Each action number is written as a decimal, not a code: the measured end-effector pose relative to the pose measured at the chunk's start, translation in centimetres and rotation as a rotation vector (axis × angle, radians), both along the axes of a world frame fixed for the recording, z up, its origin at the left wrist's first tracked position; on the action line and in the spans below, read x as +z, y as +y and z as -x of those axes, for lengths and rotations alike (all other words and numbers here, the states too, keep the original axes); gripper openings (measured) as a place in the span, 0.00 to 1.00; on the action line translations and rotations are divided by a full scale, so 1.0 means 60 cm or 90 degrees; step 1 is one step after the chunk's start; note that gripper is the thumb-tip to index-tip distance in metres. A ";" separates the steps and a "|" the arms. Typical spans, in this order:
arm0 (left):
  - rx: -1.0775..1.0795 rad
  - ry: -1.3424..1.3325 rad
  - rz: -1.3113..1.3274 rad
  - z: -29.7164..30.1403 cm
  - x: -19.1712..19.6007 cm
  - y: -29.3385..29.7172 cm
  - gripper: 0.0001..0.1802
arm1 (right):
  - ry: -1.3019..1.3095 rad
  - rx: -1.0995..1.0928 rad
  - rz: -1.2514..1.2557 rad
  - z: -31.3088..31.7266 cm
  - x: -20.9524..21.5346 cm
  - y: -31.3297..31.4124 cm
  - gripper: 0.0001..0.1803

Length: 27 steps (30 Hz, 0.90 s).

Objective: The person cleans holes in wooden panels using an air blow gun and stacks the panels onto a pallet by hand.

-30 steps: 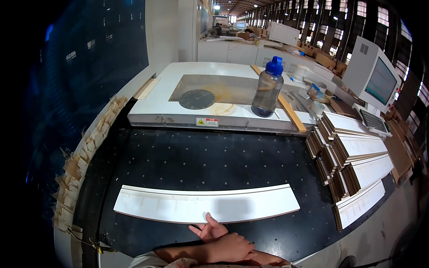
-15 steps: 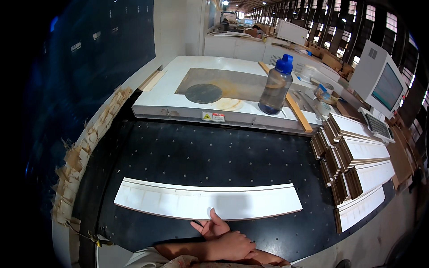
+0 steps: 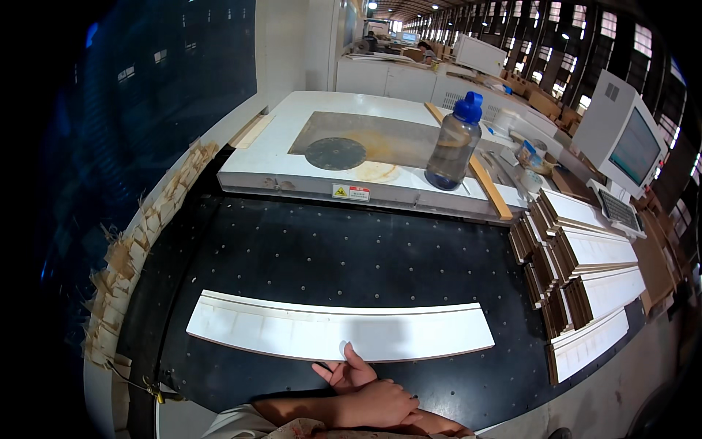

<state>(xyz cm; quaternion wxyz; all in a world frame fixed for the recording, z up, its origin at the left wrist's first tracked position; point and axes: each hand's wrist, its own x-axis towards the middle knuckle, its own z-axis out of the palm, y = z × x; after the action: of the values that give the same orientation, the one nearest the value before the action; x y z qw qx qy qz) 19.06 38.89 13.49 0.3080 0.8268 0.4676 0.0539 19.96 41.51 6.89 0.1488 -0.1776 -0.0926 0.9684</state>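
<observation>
A long white panel with a groove along its far edge lies flat on the black work surface in front of me. My right hand is palm up at its near edge. The thumb overlaps the panel's edge and the fingers are loosely apart, holding nothing. Across the right wrist lies my left hand, its fingers closed around it. My forearms cross near the lower edge of the picture.
Stacked white panels stand at the right, below a monitor and keyboard. Beyond the black surface, a white machine bed carries a blue-capped water bottle and a wooden strip. Frayed tape pieces line the left edge.
</observation>
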 end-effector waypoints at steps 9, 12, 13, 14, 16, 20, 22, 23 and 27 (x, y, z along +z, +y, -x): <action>0.024 -0.026 -0.053 0.002 -0.002 -0.005 0.12 | 0.009 0.017 -0.005 -0.002 -0.015 0.001 0.27; 0.038 -0.035 -0.076 0.000 -0.013 -0.009 0.13 | -0.014 0.017 -0.012 -0.001 -0.008 0.001 0.27; 0.037 -0.033 -0.091 -0.001 -0.016 -0.010 0.13 | -0.015 0.011 -0.017 -0.001 -0.006 0.001 0.27; 0.043 -0.036 -0.091 -0.001 -0.017 -0.011 0.13 | -0.016 0.004 -0.022 -0.001 -0.005 0.001 0.27; 0.035 -0.017 -0.105 -0.001 -0.015 -0.012 0.13 | -0.011 0.014 -0.024 0.000 -0.002 0.002 0.26; 0.040 -0.016 -0.110 -0.001 -0.020 -0.010 0.13 | -0.005 0.023 -0.034 0.001 -0.003 0.001 0.26; 0.024 -0.015 -0.099 0.000 -0.018 -0.008 0.13 | 0.004 0.017 -0.030 0.000 -0.001 0.001 0.25; 0.024 -0.017 -0.099 0.000 -0.017 -0.008 0.13 | 0.015 0.009 -0.023 -0.001 -0.001 0.000 0.25; 0.023 0.004 -0.089 -0.003 -0.016 -0.008 0.12 | 0.015 0.001 -0.034 0.000 -0.002 -0.001 0.25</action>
<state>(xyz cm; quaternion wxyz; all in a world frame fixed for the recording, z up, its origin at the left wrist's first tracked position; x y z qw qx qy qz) 19.21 38.39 12.55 0.2469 0.8378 0.4787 0.0894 19.98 41.45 6.74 0.1542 -0.1624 -0.1170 0.9676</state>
